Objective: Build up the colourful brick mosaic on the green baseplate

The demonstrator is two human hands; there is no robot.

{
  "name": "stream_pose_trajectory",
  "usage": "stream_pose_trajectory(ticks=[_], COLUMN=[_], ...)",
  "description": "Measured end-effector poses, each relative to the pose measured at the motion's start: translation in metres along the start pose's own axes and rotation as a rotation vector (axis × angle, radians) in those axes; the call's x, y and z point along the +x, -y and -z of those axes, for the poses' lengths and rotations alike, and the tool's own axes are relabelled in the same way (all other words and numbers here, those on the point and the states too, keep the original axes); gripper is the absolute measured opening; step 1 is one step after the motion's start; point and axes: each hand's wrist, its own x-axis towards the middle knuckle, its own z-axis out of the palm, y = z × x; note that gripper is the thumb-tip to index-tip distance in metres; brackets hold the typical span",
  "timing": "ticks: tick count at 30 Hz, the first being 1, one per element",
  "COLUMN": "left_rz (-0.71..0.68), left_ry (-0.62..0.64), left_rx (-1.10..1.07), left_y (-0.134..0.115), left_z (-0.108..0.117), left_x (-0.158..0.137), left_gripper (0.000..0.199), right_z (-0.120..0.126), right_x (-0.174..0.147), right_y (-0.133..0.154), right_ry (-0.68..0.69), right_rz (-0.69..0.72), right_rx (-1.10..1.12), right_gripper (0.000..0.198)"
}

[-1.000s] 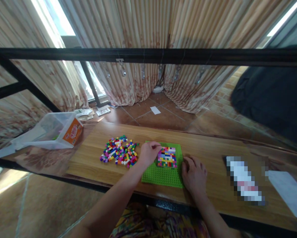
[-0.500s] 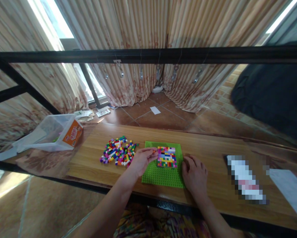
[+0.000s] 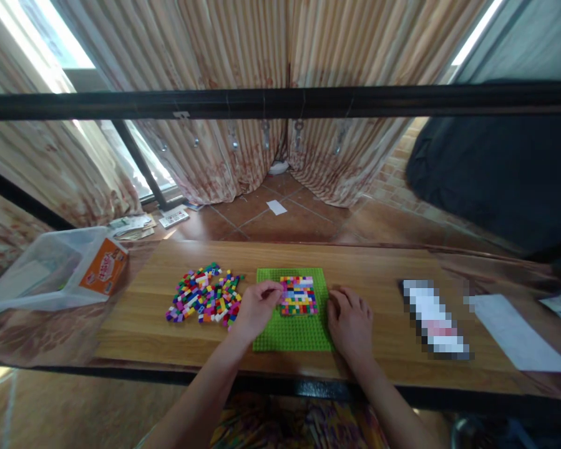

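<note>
A green studded baseplate (image 3: 289,337) lies on the wooden table in front of me. On its upper part is a rectangular patch of colourful building bricks (image 3: 299,295) in rows. My left hand (image 3: 260,305) is over the plate's left side, thumb and forefinger pinched at the patch's left edge; the small brick between them is mostly hidden by the fingertips. My right hand (image 3: 351,321) rests at the plate's right edge, fingers loosely bent and apart, holding nothing. A heap of loose bricks (image 3: 205,296) lies left of the plate.
A clear plastic box (image 3: 50,274) with an orange label stands at the far left. To the right lie a blurred-out flat object (image 3: 434,318) and a white paper sheet (image 3: 518,333). A black bar (image 3: 261,103) crosses beyond the table, in front of curtains.
The view has shifted, so most things appear further left. My left hand has its pinched fingertips closer to the brick patch's left edge. My right hand stays at the plate's right edge.
</note>
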Motion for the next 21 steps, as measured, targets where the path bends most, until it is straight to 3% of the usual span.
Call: stream_pose_trajectory(ticks=[4, 10, 17, 21], left_rz=[-0.094, -0.077, -0.042, -0.043], left_ry=[0.01, -0.01, -0.032, -0.026], left_rx=[0.204, 0.281, 0.123, 0.143], left_y=[-0.0081, -0.0105, -0.0056, -0.0069], left_z=[0.0031, 0.0045, 0.0056, 0.006], left_x=[-0.0035, -0.0073, -0.0058, -0.0061], left_gripper=[0.015, 0.014, 0.013, 0.014], right_z=[0.0009, 0.0025, 0.0027, 0.0012], right_x=[0.0002, -0.0003, 0.0002, 0.0006], right_y=[0.0009, 0.0031, 0.003, 0.0017], right_ry=[-0.002, 0.004, 0.002, -0.003], right_rz=[-0.008, -0.02, -0.024, -0.02], right_rx=[0.015, 0.029, 0.035, 0.039], right_gripper=[0.025, 0.024, 0.024, 0.025])
